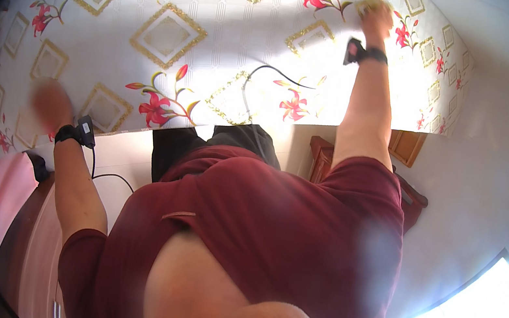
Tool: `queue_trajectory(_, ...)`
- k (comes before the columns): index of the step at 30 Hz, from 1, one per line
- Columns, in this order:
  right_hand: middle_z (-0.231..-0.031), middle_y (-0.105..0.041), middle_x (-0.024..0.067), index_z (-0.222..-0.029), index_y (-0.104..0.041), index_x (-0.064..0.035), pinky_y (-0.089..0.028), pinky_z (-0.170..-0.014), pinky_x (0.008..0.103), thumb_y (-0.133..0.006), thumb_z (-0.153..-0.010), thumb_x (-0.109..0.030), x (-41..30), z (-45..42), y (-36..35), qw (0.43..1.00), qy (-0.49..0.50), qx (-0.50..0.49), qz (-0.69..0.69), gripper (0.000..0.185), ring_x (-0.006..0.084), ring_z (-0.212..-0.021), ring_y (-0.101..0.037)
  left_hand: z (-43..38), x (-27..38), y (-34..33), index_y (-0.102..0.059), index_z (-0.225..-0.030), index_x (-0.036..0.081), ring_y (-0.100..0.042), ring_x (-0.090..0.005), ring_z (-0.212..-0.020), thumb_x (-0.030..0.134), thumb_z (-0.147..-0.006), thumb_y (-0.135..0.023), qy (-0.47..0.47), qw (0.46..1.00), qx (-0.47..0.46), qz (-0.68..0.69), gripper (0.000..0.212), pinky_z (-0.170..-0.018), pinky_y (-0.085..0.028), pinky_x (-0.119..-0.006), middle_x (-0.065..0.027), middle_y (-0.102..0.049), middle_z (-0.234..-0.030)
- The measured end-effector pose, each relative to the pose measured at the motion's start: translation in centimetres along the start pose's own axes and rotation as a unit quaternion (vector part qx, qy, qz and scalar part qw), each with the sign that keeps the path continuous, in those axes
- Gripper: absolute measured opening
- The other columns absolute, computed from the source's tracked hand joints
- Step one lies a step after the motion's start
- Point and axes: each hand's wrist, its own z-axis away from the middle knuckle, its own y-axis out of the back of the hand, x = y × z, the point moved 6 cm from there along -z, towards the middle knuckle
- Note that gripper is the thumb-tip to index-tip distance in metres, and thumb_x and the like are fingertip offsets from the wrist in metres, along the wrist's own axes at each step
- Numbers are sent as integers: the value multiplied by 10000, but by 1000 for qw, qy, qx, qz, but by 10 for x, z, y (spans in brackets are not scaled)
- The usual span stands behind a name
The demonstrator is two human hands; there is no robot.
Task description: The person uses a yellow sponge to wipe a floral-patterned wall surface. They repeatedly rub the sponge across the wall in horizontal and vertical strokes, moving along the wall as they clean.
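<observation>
A tablecloth (235,23) printed with red lilies and gold diamond frames covers the table before me. My right hand (378,18) is stretched far forward over the cloth at the upper right, over one of the gold frames. It is blurred, and its fingers and anything under them cannot be made out. At the left, near the table's front edge, my left hand (49,102) is a blur over the cloth; its fingers are not distinct. Each wrist wears a black strap with a small device, the left (86,131) and the right (353,52).
A thin black cable (268,66) curves over the cloth's front part; another (114,175) hangs from the left wrist device. Brown wooden furniture (319,156) stands under my right arm. Pink fabric (1,200) lies at the lower left. A bright window (463,313) is at the lower right.
</observation>
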Motion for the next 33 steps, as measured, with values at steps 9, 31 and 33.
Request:
queue_trajectory(9,-1354,-533,170,-1322,-568,-62,-518,-920,421,-547,-908,-11,157,258,-20,716,-374,90,-583,418,301,-1215,-561,-8,-9,-60,-677,-981,104,-667,-258,-861,236,-1002,-455,-87,989,-99,-67,259,-740,-527,-418,-104,-684,-942)
queue_trajectory(31,-1211,-667,120,-1198,-668,-96,-520,-973,423,-623,-825,-14,-139,302,115,869,185,46,-456,385,315,-1141,-630,-19,-32,-118,-718,-955,92,-704,-321,-875,307,-979,-517,-83,990,-79,-81,295,-710,-552,-462,-125,-721,-965)
queue_trajectory(33,-1153,-677,161,-1148,-671,-34,-542,-918,418,-556,-878,20,-55,303,119,942,112,139,-282,298,321,-1090,-646,-20,-33,-122,-718,-945,100,-705,-315,-873,305,-981,-519,-93,986,-96,-97,287,-707,-552,-456,-121,-721,-960)
